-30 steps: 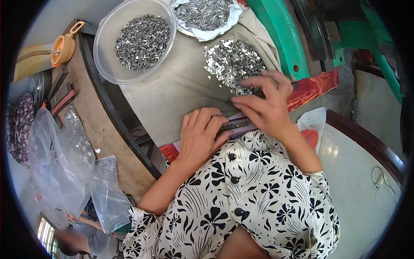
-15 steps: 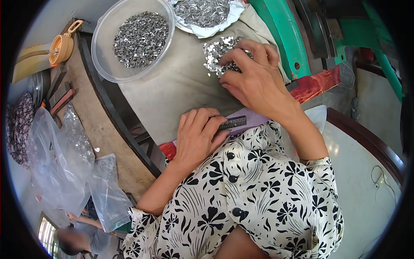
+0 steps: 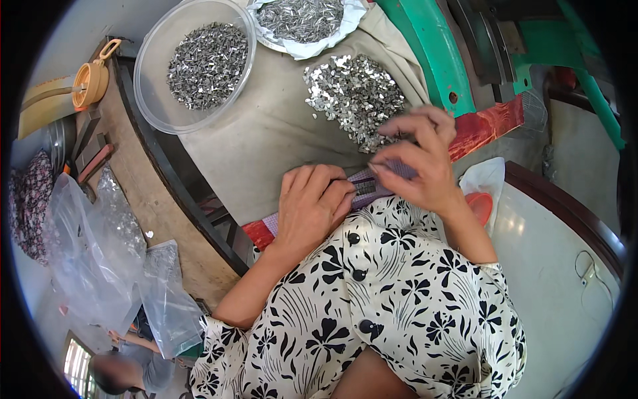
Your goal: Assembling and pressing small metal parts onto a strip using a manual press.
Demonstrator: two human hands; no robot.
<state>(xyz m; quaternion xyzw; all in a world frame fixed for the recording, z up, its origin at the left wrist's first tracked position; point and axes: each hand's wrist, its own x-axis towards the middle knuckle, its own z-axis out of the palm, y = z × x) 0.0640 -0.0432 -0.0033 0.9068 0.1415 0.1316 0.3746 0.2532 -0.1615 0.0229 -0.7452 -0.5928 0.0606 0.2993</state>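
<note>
My left hand [image 3: 312, 203] is closed round one end of a short, dark segmented bar [image 3: 365, 188], low at the cloth's near edge. The bar looks like a row of small dark pieces packed together, over a purple checked cloth [image 3: 272, 222]. My right hand [image 3: 425, 166] hovers just right of the bar, thumb and index fingertips brought close together. Whatever lies between them is too small to make out. Beyond that hand spreads a loose heap of small, flat, shiny grey metal pieces [image 3: 359, 96] on a beige cloth [image 3: 226, 156].
A clear plastic tub [image 3: 143, 90] of similar small pieces stands far left. Next to it is a lined dish [image 3: 362, 10] of thin metal pins. A green metal frame [image 3: 432, 53] borders the right. Plastic bags [image 3: 93, 259] lie left, and another person [image 3: 153, 366] is at lower left.
My right hand has left the heap and come down toward me, beside the bar. The heap is now mostly uncovered. My left hand has stayed nearly in place.
</note>
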